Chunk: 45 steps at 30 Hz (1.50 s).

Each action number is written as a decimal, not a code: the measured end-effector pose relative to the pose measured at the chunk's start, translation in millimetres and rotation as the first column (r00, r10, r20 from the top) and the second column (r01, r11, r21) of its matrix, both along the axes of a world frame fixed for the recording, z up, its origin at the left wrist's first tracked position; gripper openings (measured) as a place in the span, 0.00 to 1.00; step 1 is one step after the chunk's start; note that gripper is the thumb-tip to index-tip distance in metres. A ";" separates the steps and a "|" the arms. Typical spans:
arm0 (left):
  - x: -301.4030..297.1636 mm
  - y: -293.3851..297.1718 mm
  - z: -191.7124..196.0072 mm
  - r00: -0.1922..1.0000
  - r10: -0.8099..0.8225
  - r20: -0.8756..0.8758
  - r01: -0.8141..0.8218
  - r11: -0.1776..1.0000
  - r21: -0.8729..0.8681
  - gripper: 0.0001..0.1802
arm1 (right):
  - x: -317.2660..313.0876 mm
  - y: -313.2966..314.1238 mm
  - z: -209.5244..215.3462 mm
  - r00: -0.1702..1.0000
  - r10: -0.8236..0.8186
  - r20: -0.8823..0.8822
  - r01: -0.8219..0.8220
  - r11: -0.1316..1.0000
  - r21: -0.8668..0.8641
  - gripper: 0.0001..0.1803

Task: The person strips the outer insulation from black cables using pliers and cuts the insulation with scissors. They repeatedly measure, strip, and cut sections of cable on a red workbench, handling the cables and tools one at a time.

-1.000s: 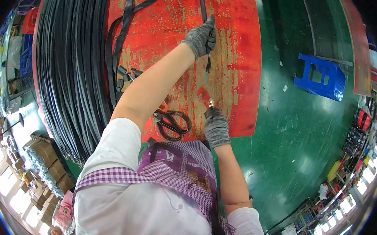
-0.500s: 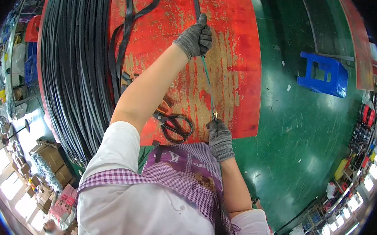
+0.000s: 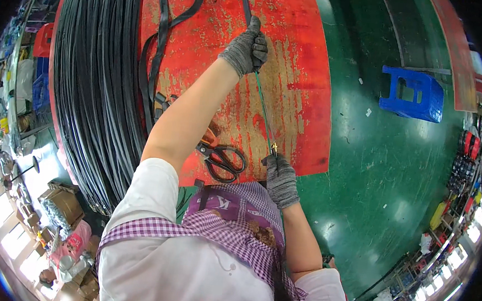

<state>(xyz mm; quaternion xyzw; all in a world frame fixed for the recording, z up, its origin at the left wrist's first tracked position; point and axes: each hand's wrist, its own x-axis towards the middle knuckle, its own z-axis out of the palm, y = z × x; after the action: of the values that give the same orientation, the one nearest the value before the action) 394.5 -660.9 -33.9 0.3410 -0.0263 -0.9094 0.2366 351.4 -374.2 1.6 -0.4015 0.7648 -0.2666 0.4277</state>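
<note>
My left hand (image 3: 247,49), in a grey knit glove, is closed around a flat black cable (image 3: 245,1) that runs off the far edge of the view. From under this hand, thin green wires (image 3: 263,106) stretch down toward me. My right hand (image 3: 281,181), gloved the same way, is closed at their near end. A small shiny brass-coloured piece (image 3: 275,147) stands out at its fingertips; its kind is too small to tell. Black-handled scissors (image 3: 223,163) lie on the worn red tabletop (image 3: 304,118), left of my right hand.
A thick bundle of long black cables (image 3: 98,79) covers the table's left side. Looped black strips (image 3: 160,38) lie beside it. Small tools, one with an orange part (image 3: 210,136), sit partly behind my left forearm. A blue plastic stool (image 3: 412,94) is on the green floor (image 3: 360,198).
Both hands keep their grip and have shifted only very slightly to the left. The wires between them now show as separate strands.
</note>
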 end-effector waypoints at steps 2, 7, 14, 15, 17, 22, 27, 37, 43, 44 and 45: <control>-0.6 1.5 2.8 0.999 0.028 0.034 -0.029 0.999 0.014 0.21 | 1.8 0.4 0.8 1.000 -0.011 -0.010 0.011 1.000 0.029 0.13; 0.8 3.9 4.4 0.997 0.049 0.067 -0.051 0.999 0.019 0.21 | 6.1 0.5 5.9 0.997 -0.069 -0.018 0.069 0.997 0.027 0.13; 3.5 6.9 7.5 0.995 0.053 0.088 -0.053 0.999 -0.001 0.21 | 11.3 3.2 -0.5 0.992 0.029 -0.124 -0.034 0.998 -0.043 0.12; 3.7 7.9 8.1 0.994 0.055 0.096 -0.054 0.998 -0.013 0.21 | 12.0 3.0 -3.4 0.983 0.054 -0.173 -0.074 0.991 -0.113 0.12; 4.0 9.3 9.3 0.989 0.050 0.142 -0.049 0.999 -0.005 0.21 | 12.1 2.5 -7.5 0.968 0.094 -0.231 -0.129 0.982 -0.141 0.11; 2.7 16.1 12.4 0.983 0.060 0.173 -0.056 0.998 -0.031 0.20 | 3.2 -24.3 -8.7 0.997 0.077 0.000 -0.074 0.963 -0.258 0.11; -5.3 66.6 10.9 0.999 0.013 0.037 -0.011 0.999 -0.050 0.21 | -24.1 -78.3 -1.6 0.051 -0.417 0.907 0.121 0.904 0.409 0.13; 26.9 38.4 -35.7 0.968 -0.214 0.127 0.234 0.957 -0.171 0.39 | -38.9 -72.8 1.2 0.184 -0.372 0.910 0.215 0.918 0.332 0.15; -30.1 -51.7 -44.0 0.913 0.091 0.399 0.003 0.973 -0.229 0.28 | -40.6 -105.4 -2.2 0.259 -0.382 0.887 0.196 0.920 0.339 0.15; -37.4 -59.2 -47.0 0.902 0.110 0.417 -0.014 0.974 -0.226 0.21 | -41.6 -108.9 -2.3 0.302 -0.346 0.888 0.179 0.936 0.303 0.14; -39.5 -66.6 -49.9 0.915 0.094 0.393 -0.003 0.974 -0.226 0.20 | -42.5 -113.3 -3.2 0.297 -0.376 0.877 0.173 0.925 0.338 0.14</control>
<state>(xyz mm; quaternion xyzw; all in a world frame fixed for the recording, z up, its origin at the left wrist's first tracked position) 355.0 -727.5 -83.9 0.4924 -0.1666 -0.8053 0.2851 308.9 -487.5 -1.6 -0.0005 0.4623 -0.4459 0.7665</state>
